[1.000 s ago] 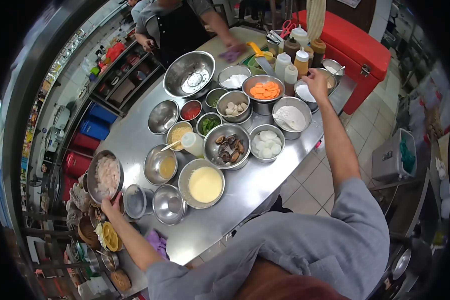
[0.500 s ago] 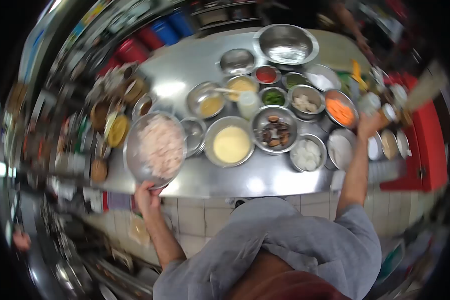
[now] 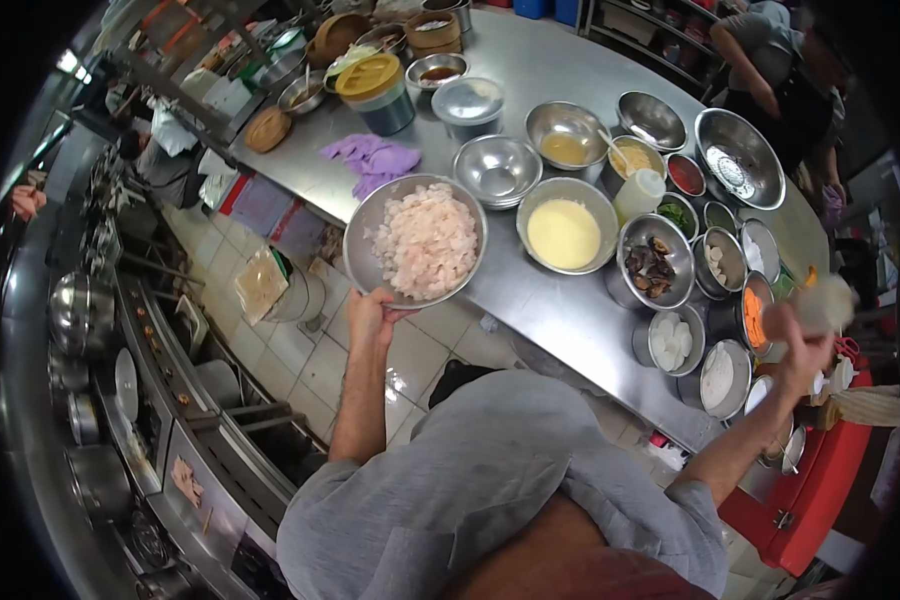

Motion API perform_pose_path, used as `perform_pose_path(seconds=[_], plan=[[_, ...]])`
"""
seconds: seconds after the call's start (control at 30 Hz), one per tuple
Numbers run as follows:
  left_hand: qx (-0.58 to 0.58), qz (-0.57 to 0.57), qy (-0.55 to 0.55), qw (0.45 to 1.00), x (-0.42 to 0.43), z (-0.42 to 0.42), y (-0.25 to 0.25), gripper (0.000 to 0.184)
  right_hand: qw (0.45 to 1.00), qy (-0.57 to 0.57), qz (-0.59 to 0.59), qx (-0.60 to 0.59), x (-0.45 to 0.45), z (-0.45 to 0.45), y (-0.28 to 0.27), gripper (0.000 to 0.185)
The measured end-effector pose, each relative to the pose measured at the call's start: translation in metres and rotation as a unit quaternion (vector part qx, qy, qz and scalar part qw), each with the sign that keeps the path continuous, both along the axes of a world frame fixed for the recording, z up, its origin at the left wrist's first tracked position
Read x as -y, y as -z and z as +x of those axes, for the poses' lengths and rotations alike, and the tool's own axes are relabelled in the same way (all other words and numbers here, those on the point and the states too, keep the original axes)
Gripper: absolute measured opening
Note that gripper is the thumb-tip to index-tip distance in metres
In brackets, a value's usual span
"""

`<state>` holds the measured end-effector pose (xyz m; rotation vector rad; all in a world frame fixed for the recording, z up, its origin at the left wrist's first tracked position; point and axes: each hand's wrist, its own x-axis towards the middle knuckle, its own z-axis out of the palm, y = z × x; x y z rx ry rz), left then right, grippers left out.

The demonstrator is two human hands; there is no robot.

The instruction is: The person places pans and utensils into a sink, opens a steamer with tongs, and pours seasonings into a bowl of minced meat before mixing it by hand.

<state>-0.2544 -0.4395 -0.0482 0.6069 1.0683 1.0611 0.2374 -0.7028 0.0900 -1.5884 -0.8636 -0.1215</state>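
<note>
My left hand (image 3: pixel 368 318) grips the near rim of a steel bowl (image 3: pixel 360 255) at the table's front edge. In the bowl lies diced pale pink raw meat (image 3: pixel 425 240). On the right, my right hand (image 3: pixel 802 355) is closed around a clear jar (image 3: pixel 825 303) with pale contents, blurred by motion and held above the table. Near that hand stand a container of orange carrot pieces (image 3: pixel 754 318) and a container of white powder (image 3: pixel 722 378). A stack of empty steel bowls (image 3: pixel 497 170) sits just beyond the meat bowl.
Across the steel table (image 3: pixel 540 300) stand a bowl of yellow liquid (image 3: pixel 564 234), dark mushrooms (image 3: pixel 650 268), white slices (image 3: pixel 671 342) and a squeeze bottle (image 3: pixel 640 192). A purple cloth (image 3: pixel 372 160) lies left. A red cooler (image 3: pixel 820 490) stands right. Another person (image 3: pixel 760 60) is across the table.
My view has turned, so the table now runs diagonally. My right hand has lifted the jar from among the containers. My left hand still holds the meat bowl, now by the table's edge.
</note>
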Motion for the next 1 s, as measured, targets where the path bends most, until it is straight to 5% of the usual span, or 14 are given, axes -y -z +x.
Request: perform_pose_path(seconds=[0.1,0.23,0.37,0.43,0.53,0.67,0.87,0.93,1.0], plan=[[-0.015,-0.004,-0.009,1.0,0.008,0.004,0.01,0.062,0.981,-0.144,-0.103,-0.082,-0.072,-0.086,-0.009,0.052],[0.007,-0.002,0.027,1.0,0.014,0.007,0.026,0.062,0.894,-0.2,-0.28,0.288,-0.139,-0.155,-0.02,0.051],[0.019,-0.006,0.093,0.995,0.019,0.009,0.022,0.064,0.802,-0.233,-0.35,0.425,-0.183,-0.194,0.007,0.046],[0.022,-0.012,0.145,0.989,0.019,0.008,0.019,0.065,0.695,-0.268,-0.382,0.546,-0.203,-0.215,0.027,0.043],[0.026,-0.052,0.162,0.985,0.018,0.008,0.014,0.064,0.652,-0.293,-0.386,0.583,-0.232,-0.247,0.041,0.04],[0.026,-0.045,0.176,0.983,0.016,0.002,0.023,0.075,0.666,-0.232,-0.375,0.602,-0.263,-0.244,0.036,0.037],[0.053,-0.053,0.183,0.98,0.013,-0.009,0.027,0.075,0.594,-0.274,-0.481,0.583,-0.232,-0.241,0.027,0.035],[0.06,-0.053,0.197,0.977,0.009,-0.009,0.032,0.074,0.602,-0.277,-0.486,0.569,-0.232,-0.244,0.027,0.036],[0.064,-0.052,0.215,0.973,0.007,-0.008,0.033,0.073,0.672,-0.243,-0.431,0.551,-0.243,-0.237,0.031,0.038]])
